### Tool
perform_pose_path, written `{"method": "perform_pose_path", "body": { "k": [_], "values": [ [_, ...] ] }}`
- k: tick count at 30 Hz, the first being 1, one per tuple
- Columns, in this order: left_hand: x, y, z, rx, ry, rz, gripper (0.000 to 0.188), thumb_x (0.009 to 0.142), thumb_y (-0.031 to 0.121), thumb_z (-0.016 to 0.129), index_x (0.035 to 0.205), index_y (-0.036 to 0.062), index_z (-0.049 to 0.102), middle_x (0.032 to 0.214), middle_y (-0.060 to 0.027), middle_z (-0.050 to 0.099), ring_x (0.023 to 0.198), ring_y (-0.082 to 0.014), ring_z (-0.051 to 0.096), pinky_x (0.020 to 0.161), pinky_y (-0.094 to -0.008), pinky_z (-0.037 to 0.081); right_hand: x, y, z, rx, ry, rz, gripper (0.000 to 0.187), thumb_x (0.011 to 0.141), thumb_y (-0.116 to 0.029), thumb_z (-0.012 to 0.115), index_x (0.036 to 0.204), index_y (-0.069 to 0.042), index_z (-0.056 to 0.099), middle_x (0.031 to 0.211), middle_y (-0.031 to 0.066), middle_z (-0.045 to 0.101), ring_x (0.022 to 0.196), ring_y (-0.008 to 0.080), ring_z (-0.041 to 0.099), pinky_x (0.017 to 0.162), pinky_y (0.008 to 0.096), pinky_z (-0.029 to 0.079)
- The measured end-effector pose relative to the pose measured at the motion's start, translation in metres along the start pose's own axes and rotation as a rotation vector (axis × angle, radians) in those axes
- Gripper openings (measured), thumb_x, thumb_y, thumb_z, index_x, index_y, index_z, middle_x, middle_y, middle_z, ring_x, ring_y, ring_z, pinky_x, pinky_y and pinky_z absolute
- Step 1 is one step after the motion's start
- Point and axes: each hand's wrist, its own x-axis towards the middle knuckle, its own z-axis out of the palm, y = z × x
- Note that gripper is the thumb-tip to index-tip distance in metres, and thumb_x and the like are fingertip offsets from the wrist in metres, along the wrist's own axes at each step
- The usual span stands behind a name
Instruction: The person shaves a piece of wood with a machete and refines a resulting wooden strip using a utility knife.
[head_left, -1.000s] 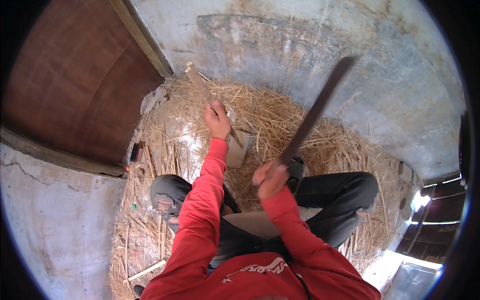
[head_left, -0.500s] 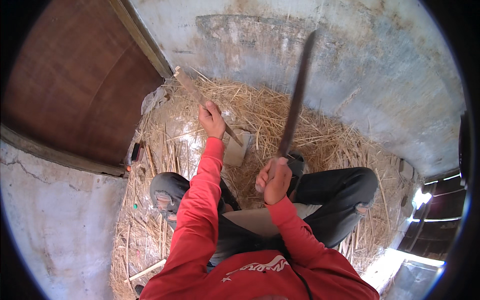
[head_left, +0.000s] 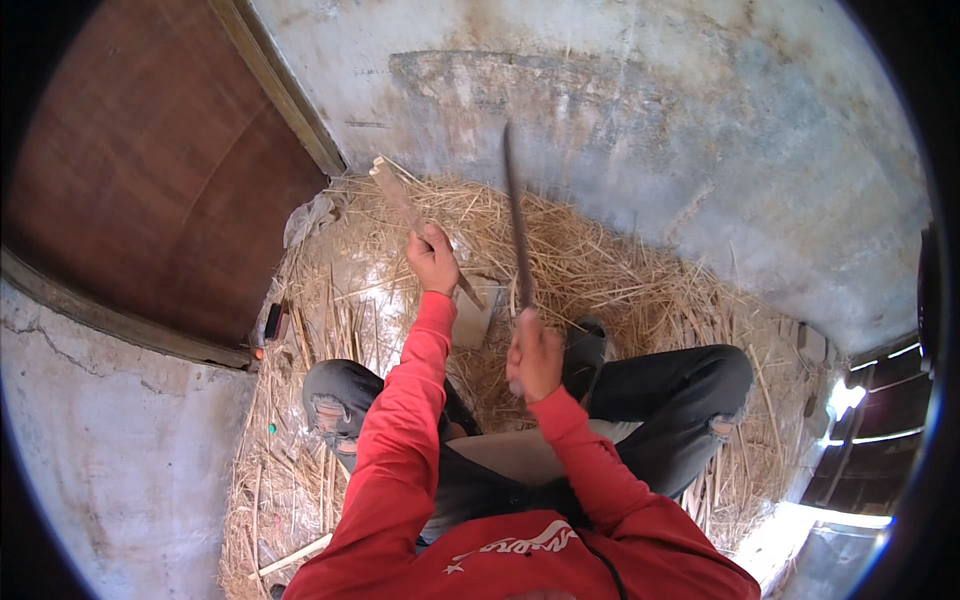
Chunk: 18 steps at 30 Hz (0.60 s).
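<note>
A: The fingers [head_left: 436,240] of the left hand [head_left: 433,262] are clenched round a wooden stake [head_left: 420,228]; those of the right hand [head_left: 533,352] are clenched round the handle of a long blade [head_left: 517,225]

B: Where does the stake sit?

A: It slants from upper left to lower right. Its rough top end points toward the foot of the wooden door [head_left: 150,170], and its lower end comes down on a pale block [head_left: 474,308] lying in the straw [head_left: 620,260] on the floor. The left hand grips it about midway

B: And the blade?

A: Raised nearly upright, edge-on, so it shows as a thin dark line against the grey plaster wall [head_left: 650,130]. It stands just right of the stake, apart from it, with the right hand lower and nearer the body than the left

B: What lies around them?

A: The person sits on the straw in dark trousers, knees spread; the left knee [head_left: 335,395] has a tear in the cloth, the right knee [head_left: 715,375] is bent out to the right. A dark shoe [head_left: 583,352] rests just beside the block. Both sleeves are red. Straw heaps along the foot of the wall, and a small dark object [head_left: 272,322] lies at the left edge of the straw by the door sill. A light stick [head_left: 292,556] lies in the straw at the lower left
</note>
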Motion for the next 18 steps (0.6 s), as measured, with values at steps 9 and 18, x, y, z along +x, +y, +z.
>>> {"method": "perform_pose_path", "body": {
  "k": [9,18],
  "values": [
    [0.002,0.004,0.006,0.02,0.037,0.02,0.04,0.103,0.036,0.052,0.077,0.0057,0.049,0.059,0.0017,0.046,0.053,-0.0071,0.042,0.05,-0.0265,0.034,-0.03,0.156,-0.059,-0.6,0.077,0.059,0.059,0.099,-0.058,0.044,0.08,-0.003,0.054,0.064,0.0105,0.054,0.054,0.0235,0.057,0.048,0.0399,0.044],
    [0.002,-0.004,-0.001,-0.014,0.032,-0.004,0.04,0.103,0.036,0.052,0.077,0.0061,0.047,0.059,0.0028,0.045,0.054,-0.0063,0.04,0.05,-0.0258,0.033,0.0,0.039,-0.03,0.072,0.15,0.172,0.05,0.097,-0.056,0.051,0.079,-0.01,0.048,0.062,0.0027,0.046,0.047,0.0115,0.044,0.041,0.0276,0.037]
  ]
}}
